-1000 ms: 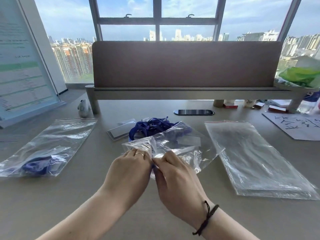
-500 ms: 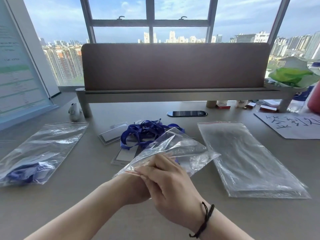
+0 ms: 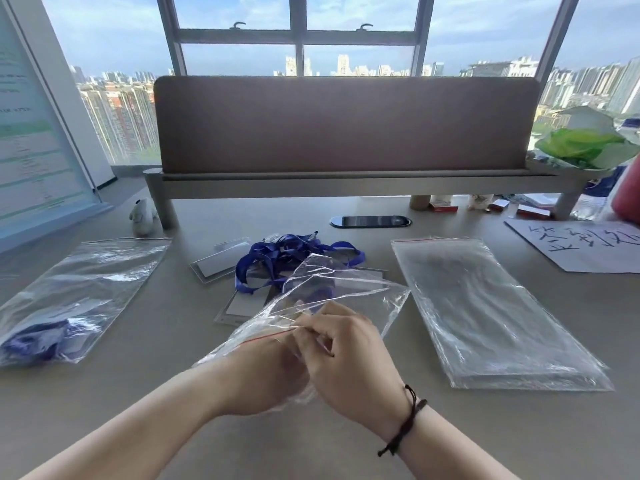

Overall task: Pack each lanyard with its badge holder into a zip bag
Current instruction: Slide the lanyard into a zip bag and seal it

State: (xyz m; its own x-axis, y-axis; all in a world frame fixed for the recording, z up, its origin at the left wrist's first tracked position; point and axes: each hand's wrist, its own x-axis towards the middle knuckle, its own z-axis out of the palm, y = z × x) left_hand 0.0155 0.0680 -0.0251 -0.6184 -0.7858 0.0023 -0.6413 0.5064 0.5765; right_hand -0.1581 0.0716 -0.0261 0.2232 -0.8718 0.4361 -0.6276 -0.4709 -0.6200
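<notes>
My right hand (image 3: 349,355) pinches the red-striped mouth of a clear zip bag (image 3: 336,285) held just above the desk. My left hand (image 3: 263,372) is pushed into that mouth; plastic and the right hand cover its fingers. Just beyond the bag lies a tangle of blue lanyards (image 3: 277,254) with clear badge holders, one (image 3: 221,265) at its left and one (image 3: 242,303) under the bag's near edge. A blue patch shows through the held bag; whether it is inside or behind I cannot tell.
A zip bag (image 3: 79,292) holding a blue lanyard lies at the left. A stack of flat zip bags (image 3: 485,306) lies at the right, a sheet with handwriting (image 3: 581,247) beyond it. A desk riser (image 3: 346,181) with a brown panel spans the back, a small white toy (image 3: 142,216) beside its left leg.
A second ago both hands pinched the bag's mouth side by side. Since then my left hand has slid into the bag, and the bag has lifted off the lanyard pile.
</notes>
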